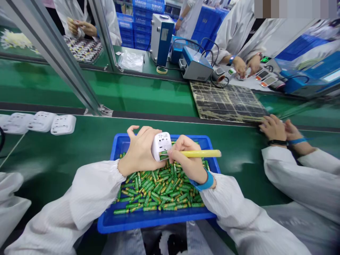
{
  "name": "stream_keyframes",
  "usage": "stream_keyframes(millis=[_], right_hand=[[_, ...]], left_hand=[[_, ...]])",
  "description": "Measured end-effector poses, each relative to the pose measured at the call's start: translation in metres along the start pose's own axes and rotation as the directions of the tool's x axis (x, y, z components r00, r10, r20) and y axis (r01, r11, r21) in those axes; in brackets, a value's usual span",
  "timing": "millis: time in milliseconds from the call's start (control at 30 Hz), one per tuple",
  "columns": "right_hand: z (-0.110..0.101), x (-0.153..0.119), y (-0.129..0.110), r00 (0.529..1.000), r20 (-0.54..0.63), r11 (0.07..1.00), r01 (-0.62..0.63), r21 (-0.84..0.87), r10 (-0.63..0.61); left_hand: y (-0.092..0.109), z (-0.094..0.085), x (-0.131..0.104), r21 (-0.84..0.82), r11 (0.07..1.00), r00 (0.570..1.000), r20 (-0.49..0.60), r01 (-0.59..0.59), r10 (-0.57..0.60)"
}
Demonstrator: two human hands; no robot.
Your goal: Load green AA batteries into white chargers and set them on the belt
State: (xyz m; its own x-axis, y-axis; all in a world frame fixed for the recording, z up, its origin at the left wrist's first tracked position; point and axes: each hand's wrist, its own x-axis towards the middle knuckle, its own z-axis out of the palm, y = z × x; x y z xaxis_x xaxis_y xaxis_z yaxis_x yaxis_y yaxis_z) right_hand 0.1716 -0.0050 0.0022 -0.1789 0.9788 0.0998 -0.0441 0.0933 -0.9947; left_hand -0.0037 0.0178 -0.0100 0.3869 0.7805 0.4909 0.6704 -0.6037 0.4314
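A white device [162, 141] is gripped by my left hand [142, 150] above a blue tray [156, 222]. Green cells show in an opening at its lower edge. Closed around a yellow-handled tool [203, 153], my right hand [189, 159] holds the tool's tip against that opening. Many green and gold batteries [159, 187] lie loose in the tray beneath both hands. The exact contact of the tip is partly hidden by my fingers.
Several white devices [63, 124] line the bench at left. A metal post [87, 88] stands beyond my left hand. At right, another person's hands [275, 129] touch a dark marked board [228, 102]. Blue-sided machines [196, 63] and other workers are across the bench.
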Motion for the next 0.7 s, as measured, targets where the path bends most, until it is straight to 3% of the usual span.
stream_keyframes(millis=[133, 267, 333, 400, 467, 567, 700], right_hand=[[0.004, -0.006, -0.004, 0.995, 0.012, 0.954, 0.097, -0.284, -0.098], [0.009, -0.014, -0.011, 0.973, 0.104, 0.782, 0.227, -0.580, -0.205], [0.007, -0.012, -0.010, 0.961, 0.104, 0.690, 0.258, -0.676, -0.258], [0.000, -0.005, -0.006, 0.955, 0.024, 0.655, 0.222, -0.723, -0.297], [-0.009, 0.005, 0.000, 0.945, -0.134, 0.749, 0.145, -0.647, -0.298], [-0.018, 0.016, 0.005, 0.934, -0.312, 0.953, 0.079, -0.291, -0.173], [-0.015, 0.015, 0.002, 0.969, -0.246, 0.998, 0.047, 0.037, -0.037]], left_hand=[[0.002, 0.000, -0.002, 0.139, 0.982, 0.990, -0.033, -0.129, 0.135], [0.002, 0.001, -0.004, 0.278, 0.926, 0.964, -0.004, -0.255, 0.267], [0.001, 0.000, -0.003, 0.291, 0.921, 0.964, 0.009, -0.258, 0.268], [-0.002, -0.002, -0.002, 0.249, 0.947, 0.977, -0.010, -0.202, 0.211], [-0.003, -0.004, 0.000, 0.165, 0.980, 0.992, -0.030, -0.112, 0.119], [-0.003, -0.005, 0.001, 0.055, 0.998, 0.999, -0.039, -0.012, 0.014], [-0.003, -0.004, 0.001, -0.028, 0.998, 0.997, -0.049, 0.050, -0.051]])
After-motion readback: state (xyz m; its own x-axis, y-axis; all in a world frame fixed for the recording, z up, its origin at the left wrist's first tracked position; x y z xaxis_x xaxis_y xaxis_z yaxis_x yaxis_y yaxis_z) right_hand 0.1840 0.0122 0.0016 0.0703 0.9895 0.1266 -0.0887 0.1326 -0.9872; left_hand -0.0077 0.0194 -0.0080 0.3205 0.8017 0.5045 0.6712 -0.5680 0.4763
